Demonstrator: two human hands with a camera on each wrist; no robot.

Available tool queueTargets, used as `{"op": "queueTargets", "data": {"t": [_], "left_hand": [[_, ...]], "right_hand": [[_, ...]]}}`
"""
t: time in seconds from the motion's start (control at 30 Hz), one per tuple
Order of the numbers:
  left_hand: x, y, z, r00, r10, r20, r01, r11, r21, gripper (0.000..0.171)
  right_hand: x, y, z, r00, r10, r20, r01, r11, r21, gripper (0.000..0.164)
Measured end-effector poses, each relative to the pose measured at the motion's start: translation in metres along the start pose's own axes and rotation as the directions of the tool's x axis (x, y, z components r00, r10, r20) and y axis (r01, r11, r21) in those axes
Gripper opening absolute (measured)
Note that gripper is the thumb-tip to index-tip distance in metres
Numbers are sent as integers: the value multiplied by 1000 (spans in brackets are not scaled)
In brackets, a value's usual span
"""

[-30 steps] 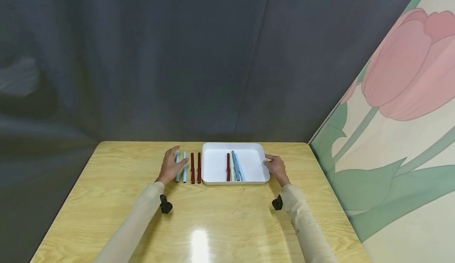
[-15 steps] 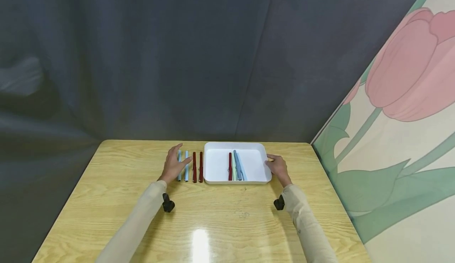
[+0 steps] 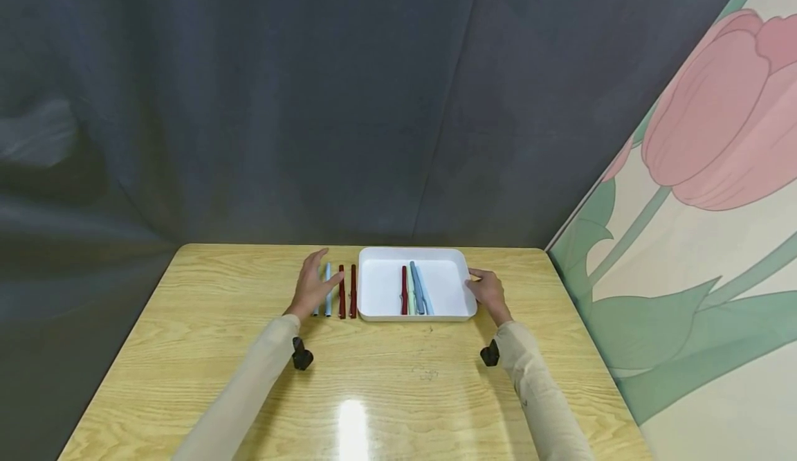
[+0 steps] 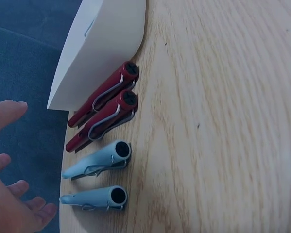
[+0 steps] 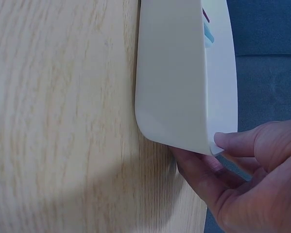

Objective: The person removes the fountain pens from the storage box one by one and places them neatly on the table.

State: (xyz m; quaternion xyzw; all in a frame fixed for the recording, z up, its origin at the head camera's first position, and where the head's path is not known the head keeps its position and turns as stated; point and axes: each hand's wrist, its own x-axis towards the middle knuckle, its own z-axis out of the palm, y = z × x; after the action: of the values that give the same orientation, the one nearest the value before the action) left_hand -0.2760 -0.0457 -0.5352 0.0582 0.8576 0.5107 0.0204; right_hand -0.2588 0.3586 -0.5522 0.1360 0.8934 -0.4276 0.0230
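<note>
Fingers of the left hand are spread and relaxed, thumb held apart, grasping nothing above the row of pens. Fingers and thumb of the right hand pinch the right rim of a white tray, thumb on the inside, other fingers against the outside.

Four pens lie on the wooden table just left of the tray, side by side, their long axes running front to back: two light blue pens farther left, then two dark red pens, one close beside the tray wall. Their round, dark-centred ends point toward the person, their other ends toward the dark curtain. Each has a bent wire clip near its closer end and a smooth, evenly coloured barrel.

Inside the tray, whose long side runs left to right, four more pens lie close together: a dark red pen and a pale green pen almost straight, then a medium blue pen and a pale blue pen slanting, far ends leaning left. Seen this small, whether those two overlap is hard to tell.
</note>
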Motion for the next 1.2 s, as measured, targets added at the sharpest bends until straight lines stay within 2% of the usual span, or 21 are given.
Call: {"op": "queueTargets", "data": {"t": [0.57,0.83,1.2], "left_hand": [[2,12,12,999,43,2,-43,998,-45,68],[5,17,20,996,90,14,-89,993,-82,65],[6,22,32,995,85,60,-78,990,-114,64]], "right_hand": [[3,1,-1,1000,17,-7,-17,1000,2,39],[2,-1,-2,1000,24,1,-24,1000,7,39],[6,2,-1,999,43,4,-43,999,16,41]]}}
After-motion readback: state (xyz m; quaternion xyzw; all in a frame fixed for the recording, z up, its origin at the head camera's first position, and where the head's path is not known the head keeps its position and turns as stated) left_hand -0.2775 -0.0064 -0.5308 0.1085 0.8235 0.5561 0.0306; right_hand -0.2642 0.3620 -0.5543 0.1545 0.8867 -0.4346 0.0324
